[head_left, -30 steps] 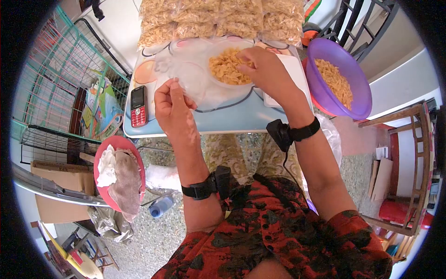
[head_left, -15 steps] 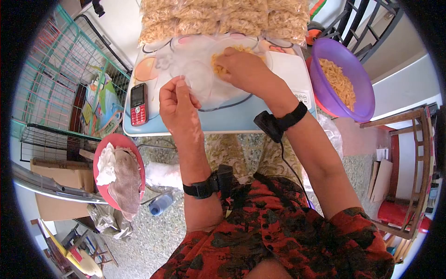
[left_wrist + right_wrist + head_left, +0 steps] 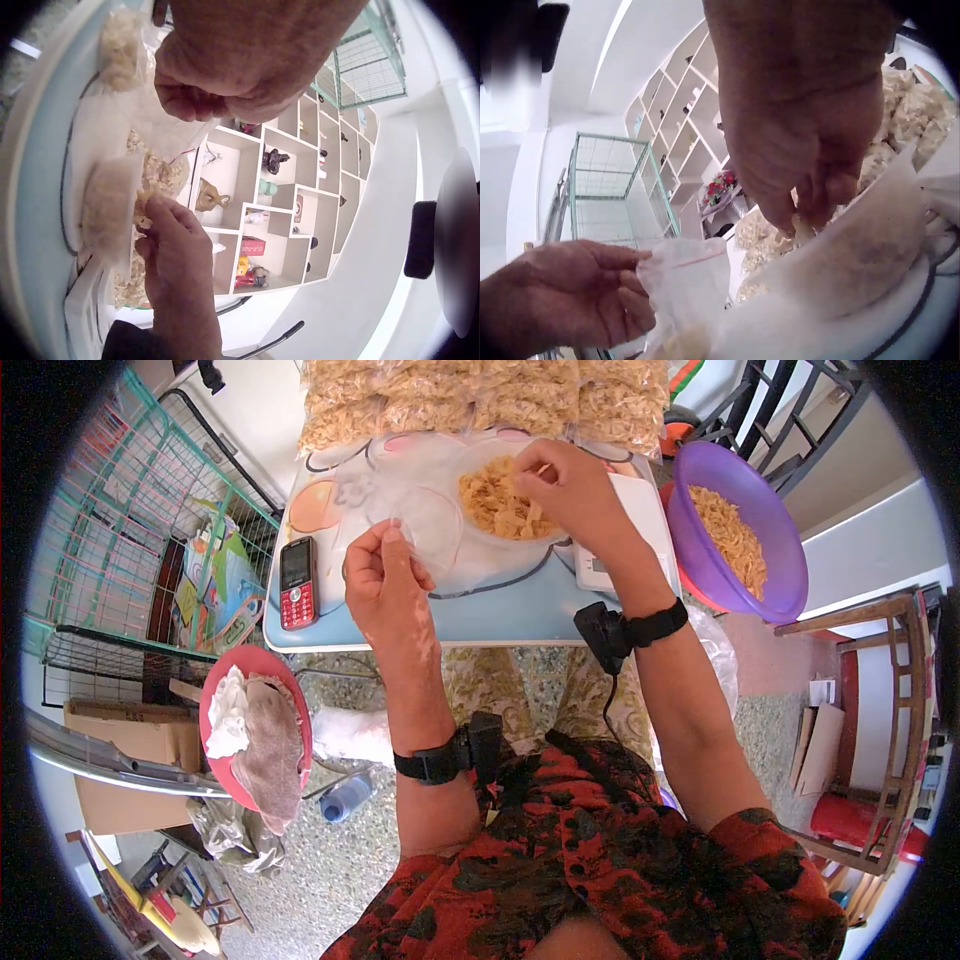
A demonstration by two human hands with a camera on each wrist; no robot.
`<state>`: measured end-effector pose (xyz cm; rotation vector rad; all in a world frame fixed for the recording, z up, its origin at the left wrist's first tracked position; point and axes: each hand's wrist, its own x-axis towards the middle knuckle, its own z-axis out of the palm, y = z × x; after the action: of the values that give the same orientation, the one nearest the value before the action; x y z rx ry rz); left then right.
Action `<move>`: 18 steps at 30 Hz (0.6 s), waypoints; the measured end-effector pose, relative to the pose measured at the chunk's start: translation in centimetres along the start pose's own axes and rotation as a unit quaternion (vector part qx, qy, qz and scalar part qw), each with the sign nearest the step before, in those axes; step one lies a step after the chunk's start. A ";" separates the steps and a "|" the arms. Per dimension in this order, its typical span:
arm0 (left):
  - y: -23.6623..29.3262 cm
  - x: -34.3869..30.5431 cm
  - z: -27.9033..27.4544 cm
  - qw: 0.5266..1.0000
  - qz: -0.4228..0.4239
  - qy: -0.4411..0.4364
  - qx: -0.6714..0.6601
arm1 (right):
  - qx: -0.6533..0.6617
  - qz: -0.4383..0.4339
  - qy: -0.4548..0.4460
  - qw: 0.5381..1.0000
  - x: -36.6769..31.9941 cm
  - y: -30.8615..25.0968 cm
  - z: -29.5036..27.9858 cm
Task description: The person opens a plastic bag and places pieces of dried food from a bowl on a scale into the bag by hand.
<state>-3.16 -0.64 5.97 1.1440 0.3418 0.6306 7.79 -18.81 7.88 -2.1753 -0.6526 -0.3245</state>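
Observation:
My left hand (image 3: 392,585) pinches the top edge of a clear zip-lock bag (image 3: 694,277) between thumb and fingers. A small clump of yellow pieces shows low in that bag in the right wrist view. To its right on the table sits a translucent white bowl (image 3: 112,210) filled with yellow dried pieces (image 3: 490,500). Over the bowl's right side, my right hand (image 3: 575,485) has its fingers curled, pinching a few pieces (image 3: 142,206) at the fingertips.
A white scale (image 3: 630,510) stands beside the bowl. Packed bags (image 3: 430,410) are stacked across the table's back. A red phone (image 3: 298,585) lies at the left edge. Right of the table, a purple basin (image 3: 785,560) holds more pieces. A red stool (image 3: 210,700) with cloths stands at lower left.
My right hand went leftward down onto the pieces in the bowl, then drew back to the bowl's right side. The left hand keeps its hold on the bag, almost unmoved.

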 end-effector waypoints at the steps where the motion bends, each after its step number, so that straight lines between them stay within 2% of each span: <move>1: 0.0 0.0 0.1 1.000 -0.001 -0.002 -0.002 | 0.011 0.027 0.006 1.000 0.0 0.3 -0.5; 4: -0.1 -0.1 0.1 1.000 -0.001 -0.007 -0.005 | -0.032 0.038 0.057 0.997 -0.2 1.2 -1.3; 7: -0.2 -0.3 0.2 1.000 0.002 -0.008 -0.007 | -0.093 0.015 0.030 0.995 -0.2 2.3 -1.6; 11: -0.1 -0.5 0.3 1.000 0.005 -0.007 0.008 | -0.075 0.020 -0.026 0.997 -0.3 3.2 -1.7; 16: 0.0 -0.6 0.3 1.000 0.002 -0.007 0.020 | -0.106 0.006 -0.096 0.990 -1.1 1.0 -4.0; 18: 0.1 -0.7 0.4 1.000 0.001 -0.008 0.021 | -0.166 -0.064 -0.128 0.976 -0.8 0.5 -4.8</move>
<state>-3.49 -1.31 6.13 1.1890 0.3415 0.6181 7.39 -23.03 10.22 -2.5261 -0.9421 -0.2348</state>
